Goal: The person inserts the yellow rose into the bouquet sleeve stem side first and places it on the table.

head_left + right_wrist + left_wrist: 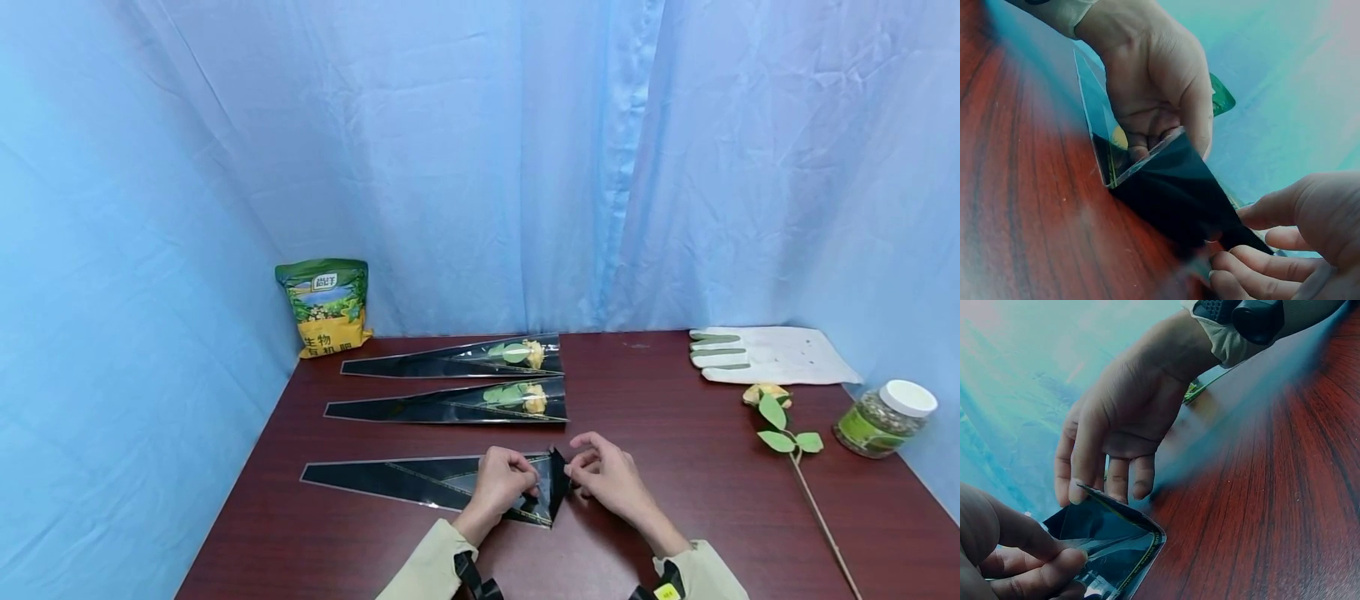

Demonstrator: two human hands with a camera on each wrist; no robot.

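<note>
A black-backed flower sleeve (pixel 375 477) with a clear front lies across the table, its wide end at the right. My left hand (pixel 498 483) pinches the clear film near that end; the left wrist view shows the film gathered between thumb and finger. At the mouth, my right hand (pixel 609 477) holds the edge of the black backing (pixel 1169 187) between thumb and fingers, and the mouth gapes. Behind lie two similar sleeves, the nearer sleeve (pixel 442 410) and the farther sleeve (pixel 442 365), each with a yellow rose inside.
A loose yellow rose (pixel 767 395) with a long stem lies at the right. Beside it stands a white-lidded jar (pixel 885 419), with a white-and-green glove (pixel 780 356) behind. A green-and-yellow bag (pixel 327 307) stands at the back left. Blue curtains (pixel 465 167) enclose the table.
</note>
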